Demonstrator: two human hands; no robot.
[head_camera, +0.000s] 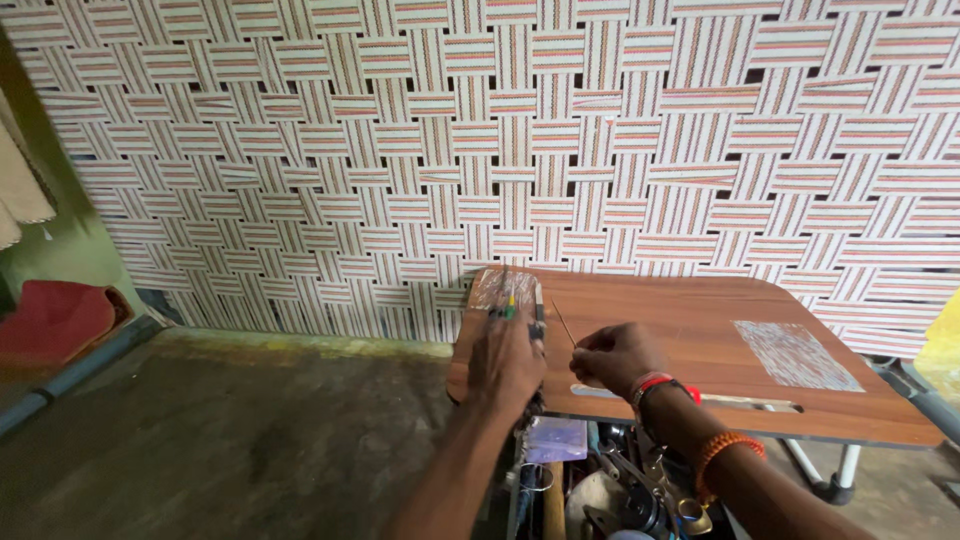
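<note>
My left hand (508, 362) rests on the left part of a small wooden table (700, 330) and grips a bundle of thin tools, with green and dark tips (512, 305) sticking out past the fingers. A crinkled clear plastic packet (497, 287) lies just beyond them at the table's far left corner. My right hand (615, 355), close beside the left, pinches a single thin stick (563, 325) that points up and away. The right wrist wears red thread and an orange bead bracelet (727, 452).
A patterned patch (795, 355) sits on the table's right side. Below the near edge are a box of metal tools and parts (630, 495) and a small plastic bag (556, 438). A woven striped mat wall (480, 150) stands behind. Bare concrete floor (220, 430) spreads left.
</note>
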